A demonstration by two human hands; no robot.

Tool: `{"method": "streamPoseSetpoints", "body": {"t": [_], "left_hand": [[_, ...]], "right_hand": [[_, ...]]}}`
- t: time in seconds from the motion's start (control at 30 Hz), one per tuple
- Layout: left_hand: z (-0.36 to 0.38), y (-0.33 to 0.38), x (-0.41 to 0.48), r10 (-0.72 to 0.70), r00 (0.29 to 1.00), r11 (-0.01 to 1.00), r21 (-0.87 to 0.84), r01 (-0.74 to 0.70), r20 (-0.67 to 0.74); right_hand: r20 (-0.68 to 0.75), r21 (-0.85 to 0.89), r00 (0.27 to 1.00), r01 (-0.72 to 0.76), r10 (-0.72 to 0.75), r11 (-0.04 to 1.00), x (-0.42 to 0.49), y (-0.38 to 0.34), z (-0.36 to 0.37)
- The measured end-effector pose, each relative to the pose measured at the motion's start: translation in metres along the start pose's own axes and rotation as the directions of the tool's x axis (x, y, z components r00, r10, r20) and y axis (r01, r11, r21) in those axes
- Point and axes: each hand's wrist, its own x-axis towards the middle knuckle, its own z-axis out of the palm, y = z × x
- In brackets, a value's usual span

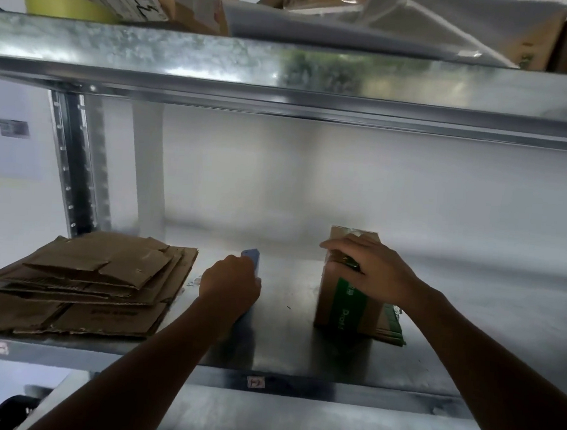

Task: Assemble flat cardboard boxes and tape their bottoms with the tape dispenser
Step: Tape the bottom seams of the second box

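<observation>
**Progress.** One cardboard box (339,306) stands formed on the metal shelf (283,345), right of centre. A glossy strip across its upper end looks like tape. Loose flaps with green edging splay onto the shelf at its lower right. My judgement is that the box sits bottom-up, with the bottom closed and at least partly taped. The seam itself is mostly hidden by the hand, so completion cannot be confirmed.

A stack of flat cardboard (96,279) lies at the left end of the same shelf, well apart from the box. None of it is folded up, so most of the work appears to remain.

**Hands.** The right hand (375,271) rests over the top of the box, fingers curled down its near upper edge and gripping it. The left hand (230,286) is closed round a blue tool, taken to be the tape dispenser (251,257). Only the tool's upper end shows above the knuckles. It is low over the shelf between the stack and the box, and does not touch the box.

**Containers.**
- Formed box: the inside is not visible, so its contents cannot be told.
- Upper shelf (185,57): several brown cartons (196,4) with contents hidden, clear plastic sheeting (389,24) and a yellow-green roll (62,6).
- Lower left corner: a dark crate (10,410), too dim to judge.
</observation>
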Motion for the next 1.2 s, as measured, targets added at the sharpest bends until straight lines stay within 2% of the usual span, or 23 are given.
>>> {"method": "streamPoseSetpoints", "body": {"t": [0.07, 0.13, 0.2, 0.27, 0.3, 0.37, 0.4, 0.47, 0.5, 0.57, 0.67, 0.73, 0.8, 0.9, 1.03, 1.13, 1.2], "left_hand": [[-0.006, 0.007, -0.002, 0.012, 0.999, 0.999, 0.041, -0.01, -0.041], [-0.012, 0.019, 0.003, 0.073, 0.987, 0.997, 0.046, -0.067, -0.143], [-0.018, 0.038, 0.009, 0.132, 0.971, 0.967, -0.191, -0.171, -0.201], [-0.023, 0.065, 0.013, 0.137, 0.974, 0.835, -0.509, -0.211, -0.179], [-0.024, 0.08, 0.013, 0.151, 0.973, 0.759, -0.611, -0.228, -0.175], [-0.019, 0.108, 0.014, 0.171, 0.969, 0.663, -0.706, -0.249, -0.18], [-0.014, 0.119, 0.014, 0.163, 0.975, 0.648, -0.729, -0.221, -0.15], [-0.004, 0.132, 0.015, 0.119, 0.986, 0.637, -0.752, -0.169, -0.12], [0.002, 0.136, 0.015, 0.087, 0.989, 0.644, -0.75, -0.15, -0.123], [0.011, 0.143, 0.015, 0.074, 0.984, 0.693, -0.701, -0.167, -0.16], [0.019, 0.152, 0.014, 0.16, 0.94, 0.811, -0.503, -0.299, -0.301], [0.019, 0.154, 0.013, 0.179, 0.923, 0.838, -0.438, -0.324, -0.34], [0.016, 0.153, 0.011, 0.194, 0.925, 0.847, -0.42, -0.327, -0.327], [0.012, 0.151, 0.011, 0.205, 0.937, 0.839, -0.442, -0.317, -0.282], [0.01, 0.154, 0.006, 0.196, 0.937, 0.845, -0.435, -0.312, -0.29], [0.002, 0.157, 0.005, 0.27, 0.923, 0.917, -0.219, -0.334, -0.275], [-0.006, 0.16, 0.007, 0.261, 0.934, 0.953, -0.092, -0.29, -0.245]], "right_hand": [[-0.077, 0.142, 0.996, -0.043, 0.055, 0.989, -0.004, 0.002, 0.002], [-0.198, 0.303, 0.974, -0.043, 0.107, 0.952, -0.007, 0.002, 0.006], [-0.354, 0.419, 0.915, -0.028, 0.192, 0.907, -0.008, 0.004, 0.01], [-0.429, 0.526, 0.85, -0.04, 0.306, 0.85, -0.009, 0.008, 0.012], [-0.428, 0.555, 0.837, -0.054, 0.341, 0.83, -0.01, 0.011, 0.014], [-0.36, 0.599, 0.861, -0.082, 0.358, 0.797, -0.012, 0.022, 0.022], [-0.298, 0.649, 0.89, -0.078, 0.346, 0.757, -0.015, 0.026, 0.029], [-0.171, 0.795, 0.928, -0.07, 0.332, 0.602, -0.023, 0.033, 0.044], [-0.136, 0.834, 0.931, -0.077, 0.34, 0.546, -0.027, 0.036, 0.05], [-0.111, 0.859, 0.925, -0.095, 0.364, 0.502, -0.033, 0.043, 0.061], [-0.089, 0.887, 0.919, -0.102, 0.384, 0.45, -0.038, 0.053, 0.078], [-0.037, 0.899, 0.924, -0.135, 0.38, 0.416, -0.039, 0.06, 0.085], [-0.08, 0.878, 0.94, -0.091, 0.332, 0.47, -0.038, 0.061, 0.084], [-0.236, 0.775, 0.948, 0.05, 0.215, 0.63, -0.036, 0.07, 0.079], [-0.323, 0.557, 0.943, 0.124, 0.077, 0.821, -0.04, 0.103, 0.085], [-0.289, 0.589, 0.952, 0.093, 0.101, 0.803, -0.041, 0.112, 0.085], [-0.228, 0.622, 0.963, 0.03, 0.145, 0.782, -0.04, 0.113, 0.08]]}}
